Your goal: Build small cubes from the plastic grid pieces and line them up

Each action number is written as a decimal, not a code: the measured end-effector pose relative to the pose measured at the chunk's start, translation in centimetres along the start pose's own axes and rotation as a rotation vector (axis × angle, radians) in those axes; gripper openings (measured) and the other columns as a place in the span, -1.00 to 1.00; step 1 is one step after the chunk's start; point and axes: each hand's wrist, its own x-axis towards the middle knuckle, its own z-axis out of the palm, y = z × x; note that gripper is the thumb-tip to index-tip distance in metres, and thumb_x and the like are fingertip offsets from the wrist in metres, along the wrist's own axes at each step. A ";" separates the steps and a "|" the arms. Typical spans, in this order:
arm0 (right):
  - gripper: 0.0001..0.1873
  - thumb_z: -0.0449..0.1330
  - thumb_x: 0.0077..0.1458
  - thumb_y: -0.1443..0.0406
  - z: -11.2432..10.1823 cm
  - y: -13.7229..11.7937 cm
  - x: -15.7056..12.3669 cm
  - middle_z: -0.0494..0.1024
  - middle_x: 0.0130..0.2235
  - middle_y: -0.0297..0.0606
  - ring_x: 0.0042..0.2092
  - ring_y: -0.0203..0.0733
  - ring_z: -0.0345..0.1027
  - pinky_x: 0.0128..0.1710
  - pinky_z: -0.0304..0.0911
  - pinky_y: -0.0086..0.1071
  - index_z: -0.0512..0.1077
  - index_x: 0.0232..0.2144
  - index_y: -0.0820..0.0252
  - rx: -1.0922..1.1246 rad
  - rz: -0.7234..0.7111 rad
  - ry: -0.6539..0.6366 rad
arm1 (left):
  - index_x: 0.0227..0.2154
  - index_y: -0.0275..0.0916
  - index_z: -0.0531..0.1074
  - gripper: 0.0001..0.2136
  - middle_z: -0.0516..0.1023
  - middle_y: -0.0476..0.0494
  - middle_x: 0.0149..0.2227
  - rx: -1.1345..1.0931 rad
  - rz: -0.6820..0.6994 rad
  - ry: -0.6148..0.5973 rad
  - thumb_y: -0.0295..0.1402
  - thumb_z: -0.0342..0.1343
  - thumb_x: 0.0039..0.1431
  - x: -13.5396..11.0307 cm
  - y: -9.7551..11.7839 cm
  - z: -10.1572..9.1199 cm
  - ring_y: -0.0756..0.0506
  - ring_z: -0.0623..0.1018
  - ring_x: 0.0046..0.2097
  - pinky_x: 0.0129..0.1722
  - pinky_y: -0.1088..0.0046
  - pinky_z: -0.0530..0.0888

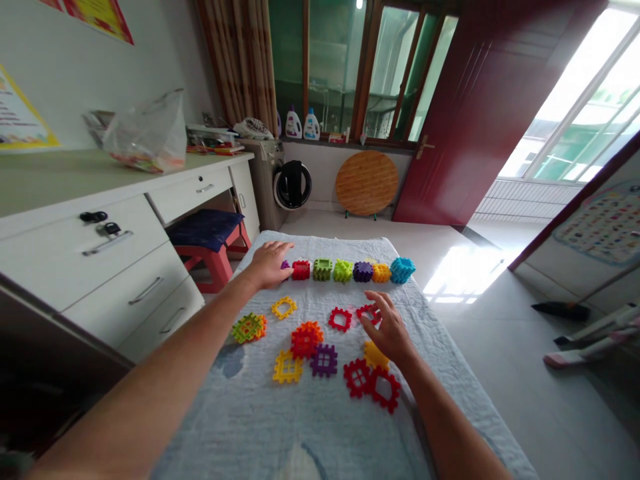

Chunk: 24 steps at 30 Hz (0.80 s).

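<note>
Notched pieces (306, 343): smooth plastic, slightly glossy
Surface cover (260, 417): matt, wrinkled cloth
Bag (153, 133): thin, crinkled, see-through plastic
Drawer handle (145, 291): shiny metal
Round board (367, 182): smooth, wood-grained
Door (480, 113): smooth, glossy
Floor (480, 340): smooth, glossy
Curtain (243, 60): matt cloth

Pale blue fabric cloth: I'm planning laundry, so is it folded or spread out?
Spread out: the cloth lies wide beneath the colourful toothed plastic pieces, reaching beyond their back row.
</note>
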 end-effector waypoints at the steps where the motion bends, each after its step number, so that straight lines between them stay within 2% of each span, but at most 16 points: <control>1: -0.54 0.12 0.04 0.35 0.0 0.0 0.0 0.32 -0.03 -0.16 -0.21 -0.23 0.37 -0.15 0.36 -0.25 0.25 0.03 0.12 -0.001 0.002 0.002 | 0.12 -0.31 0.24 -0.42 0.36 -0.28 0.12 -0.009 -0.010 -0.004 -0.23 0.05 0.00 -1.5 -0.8 -0.5 -0.23 0.31 0.15 0.18 0.28 0.16; 3: -0.55 0.11 0.04 0.35 0.0 0.1 0.0 0.33 -0.04 -0.17 -0.23 -0.24 0.37 -0.18 0.36 -0.26 0.26 0.03 0.12 -0.003 0.002 0.003 | 0.07 -0.33 0.30 -0.50 0.41 -0.30 0.08 -0.057 -0.041 -0.064 -0.25 -0.02 0.04 -4.9 -2.3 -1.0 -0.22 0.36 0.13 0.16 0.30 0.20; 5: -0.55 0.11 0.04 0.34 0.1 0.2 0.0 0.34 -0.05 -0.16 -0.23 -0.23 0.37 -0.20 0.36 -0.27 0.27 0.02 0.13 -0.006 -0.007 0.000 | 0.02 -0.30 0.36 -0.53 0.41 -0.27 0.07 -0.117 -0.042 -0.198 -0.23 -0.04 0.05 -8.4 -3.4 -1.0 -0.20 0.38 0.11 0.13 0.34 0.24; 8: -0.57 0.11 0.03 0.33 0.3 0.2 0.0 0.37 -0.07 -0.17 -0.25 -0.23 0.36 -0.22 0.36 -0.27 0.29 0.00 0.14 -0.018 -0.016 -0.002 | 0.04 -0.27 0.35 -0.45 0.39 -0.26 0.10 -0.167 -0.125 -0.345 -0.16 0.04 -0.05 -12.6 -3.8 -0.3 -0.25 0.36 0.14 0.13 0.29 0.25; 10: -0.59 0.10 0.04 0.33 0.4 0.2 -0.1 0.38 -0.10 -0.17 -0.27 -0.25 0.36 -0.23 0.36 -0.27 0.30 -0.01 0.15 -0.023 -0.014 -0.003 | 0.08 -0.27 0.30 -0.35 0.35 -0.29 0.13 -0.187 -0.181 -0.379 -0.14 0.12 -0.14 -14.2 -3.4 0.4 -0.27 0.35 0.14 0.13 0.27 0.25; 12: -0.60 0.10 0.04 0.33 0.5 0.0 -0.2 0.38 -0.12 -0.18 -0.29 -0.26 0.35 -0.24 0.36 -0.29 0.31 -0.02 0.15 -0.019 -0.011 -0.006 | 0.09 -0.28 0.29 -0.32 0.36 -0.31 0.11 -0.201 -0.219 -0.371 -0.17 0.16 -0.18 -14.9 -2.8 0.9 -0.27 0.39 0.11 0.11 0.28 0.28; 16: -0.62 0.09 0.04 0.33 0.6 -0.1 -0.3 0.38 -0.15 -0.19 -0.32 -0.28 0.35 -0.26 0.37 -0.31 0.32 -0.04 0.16 -0.011 -0.008 -0.005 | 0.03 -0.27 0.33 -0.41 0.43 -0.30 0.05 -0.208 -0.243 -0.303 -0.24 0.13 -0.16 -14.8 -1.9 1.2 -0.25 0.45 0.05 0.06 0.33 0.33; 20: -0.62 0.09 0.03 0.34 0.7 -0.1 -0.2 0.38 -0.14 -0.19 -0.33 -0.29 0.35 -0.27 0.37 -0.32 0.32 -0.05 0.18 -0.016 -0.008 -0.010 | 0.04 -0.23 0.28 -0.40 0.44 -0.27 0.06 -0.259 -0.281 -0.233 -0.23 0.14 -0.15 -14.4 -1.7 0.5 -0.25 0.46 0.05 0.03 0.31 0.34; 24: -0.62 0.09 0.04 0.33 0.6 0.1 -0.2 0.39 -0.14 -0.19 -0.32 -0.28 0.35 -0.27 0.36 -0.32 0.32 -0.04 0.17 -0.010 -0.019 -0.017 | -0.09 -0.21 0.32 -0.57 0.50 -0.22 -0.06 -0.398 -0.270 -0.132 -0.19 0.11 -0.07 -13.5 -1.2 -0.5 -0.22 0.50 -0.03 -0.04 0.30 0.38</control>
